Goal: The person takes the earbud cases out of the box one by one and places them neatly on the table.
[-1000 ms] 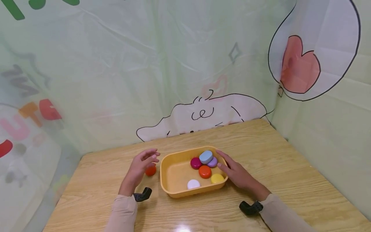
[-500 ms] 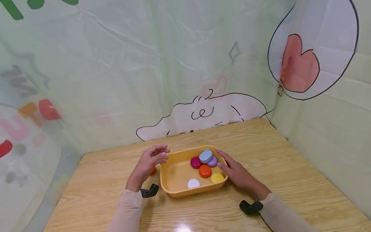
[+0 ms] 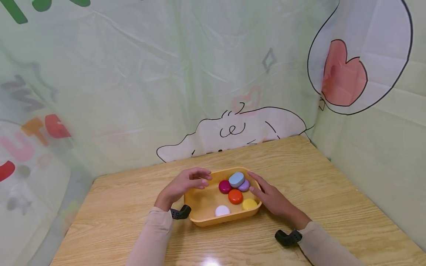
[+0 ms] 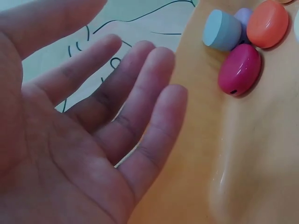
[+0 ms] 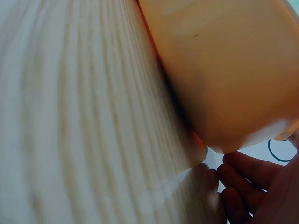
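My left hand point(image 3: 186, 183) hovers over the left end of a yellow-orange tray point(image 3: 208, 222), fingers loosely bent and palm bare. In the left wrist view its fingers point(image 4: 159, 126) overlap the tray's edge, apart from the pieces inside. My right hand point(image 3: 274, 199) holds the tray's right end, thumb over the rim and fingers point(image 5: 252, 168) along the outer wall. Inside lie smooth rounded pieces: light blue point(image 3: 236, 179), purple point(image 3: 244, 185), magenta point(image 3: 225, 187) with a small dark hole, orange-red point(image 3: 235, 197), yellow point(image 3: 249, 204) and white point(image 3: 222, 211). The blue one sits tilted against the purple.
The tray stands on a wood-grain table point(image 3: 299, 177). A printed curtain point(image 3: 133, 92) with cartoon drawings hangs along the table's back and sides. Black wrist devices point(image 3: 288, 238) sit on both forearms.
My left hand has moved right, from beside the tray to over its left end. The orange-red piece on the table left of the tray is now hidden. My right hand stays put.
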Demonstrator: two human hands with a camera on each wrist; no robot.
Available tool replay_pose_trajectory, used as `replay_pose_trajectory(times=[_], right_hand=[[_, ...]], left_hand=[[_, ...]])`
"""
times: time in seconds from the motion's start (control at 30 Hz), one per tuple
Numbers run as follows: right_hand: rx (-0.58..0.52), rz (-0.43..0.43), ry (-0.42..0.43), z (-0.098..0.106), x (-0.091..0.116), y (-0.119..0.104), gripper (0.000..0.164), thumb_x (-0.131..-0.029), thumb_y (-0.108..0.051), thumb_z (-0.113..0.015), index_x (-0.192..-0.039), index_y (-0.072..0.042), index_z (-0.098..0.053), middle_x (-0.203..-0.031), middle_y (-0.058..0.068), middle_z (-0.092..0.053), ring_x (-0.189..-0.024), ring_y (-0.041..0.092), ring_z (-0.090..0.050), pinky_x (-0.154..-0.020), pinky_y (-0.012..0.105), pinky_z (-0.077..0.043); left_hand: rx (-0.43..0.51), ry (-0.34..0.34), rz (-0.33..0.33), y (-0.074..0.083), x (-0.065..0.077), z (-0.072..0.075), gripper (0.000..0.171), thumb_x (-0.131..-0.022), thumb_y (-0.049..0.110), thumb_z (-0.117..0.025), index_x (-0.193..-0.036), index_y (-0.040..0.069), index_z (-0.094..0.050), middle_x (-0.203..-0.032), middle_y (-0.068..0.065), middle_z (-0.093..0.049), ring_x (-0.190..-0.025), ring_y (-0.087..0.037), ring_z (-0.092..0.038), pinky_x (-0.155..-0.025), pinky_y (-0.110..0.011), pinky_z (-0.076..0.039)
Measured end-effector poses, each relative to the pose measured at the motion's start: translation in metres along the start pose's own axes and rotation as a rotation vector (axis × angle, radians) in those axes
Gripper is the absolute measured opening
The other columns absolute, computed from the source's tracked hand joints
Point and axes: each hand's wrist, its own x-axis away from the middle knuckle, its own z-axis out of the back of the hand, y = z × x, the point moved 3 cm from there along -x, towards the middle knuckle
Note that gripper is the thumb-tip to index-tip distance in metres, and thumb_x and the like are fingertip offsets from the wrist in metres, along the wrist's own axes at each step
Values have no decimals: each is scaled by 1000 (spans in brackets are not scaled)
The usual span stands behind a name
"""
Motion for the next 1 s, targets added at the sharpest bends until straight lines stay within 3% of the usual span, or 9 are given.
replay_pose_trajectory(times=[0.1, 0.23, 0.4, 0.67, 0.87, 1.0], right_hand=[[5, 1, 6, 0, 1, 0, 60, -107, -36, -45, -161, -21, -22, -164, 18, -20, -148, 45, -19, -112, 63, -21], [-8, -2, 3, 0, 1, -1, 60, -107, -36, -45, -161, -20, -22, -164, 18, -19, -148, 45, -17, -113, 62, -20], [-11, -9, -6, -1, 2, -2, 61, -107, -36, -46, -161, -19, -22, -164, 18, -19, -148, 45, -17, -113, 62, -20], [-3, 1, 4, 2, 2, -4, 60, -107, -37, -45, -160, -20, -23, -163, 18, -22, -147, 44, -21, -113, 62, -22], [-9, 11, -12, 1, 2, -2, 59, -107, -36, -46, -160, -21, -24, -163, 18, -23, -147, 44, -22, -113, 62, -23], [-5, 19, -7, 1, 2, -2, 59, -107, -37, -46, -160, -22, -24, -163, 17, -24, -147, 43, -23, -113, 62, -23]], left_hand=[[-27, -45, 10, 1, -6, -5, 43, -97, 17, -65, -135, -3, -57, -131, -24, -59, -113, -34, -62, -95, -41, -52], [-131, -106, 25, 3, -13, -11, 38, -95, 19, -68, -129, 3, -64, -127, -10, -65, -112, -23, -61, -97, -38, -50], [-252, -185, 50, 1, -19, -19, 32, -95, 20, -68, -125, 9, -70, -122, 4, -68, -115, -20, -57, -98, -37, -46], [-232, -299, 90, -4, -31, -33, 27, -93, 14, -70, -118, 5, -73, -120, -3, -69, -101, -19, -63, -87, -31, -53], [-345, -368, 106, -10, -36, -39, 20, -92, 12, -72, -112, 14, -77, -113, 3, -70, -100, -14, -62, -88, -28, -51], [-406, -441, 122, -13, -37, -43, 26, -91, 10, -74, -116, 18, -76, -113, 4, -69, -99, -13, -60, -86, -27, -50]])
